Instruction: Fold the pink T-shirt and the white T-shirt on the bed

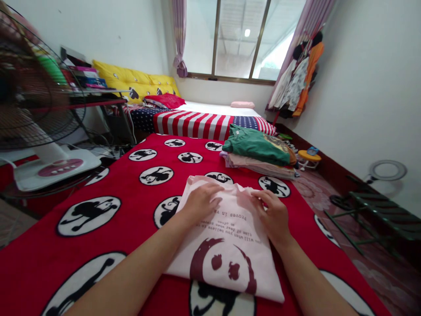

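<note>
pink shirt point(226, 243), upside-down "proves in"

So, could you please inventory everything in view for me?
Garment: one, pink, under both hands
Folded pile: one, green on top, beyond garment
Bedcover: one, red with medallions, beneath garment
Fan: one, white, left
Desk: one, red-edged, behind fan
Backrest cushion: count unclear, yellow, far left
Pillows: two, red and pink, striped bed
Window: one, brown-framed, far wall
Curtains: two, purple, flanking window
Hanging clothes: several, mixed colours, far right
Stool: one, orange, right floor
Ring light: one, grey, right
Slatted frame: one, green, right edge
Left hand: one, bare, on garment
Right hand: one, bare, on garment
</note>
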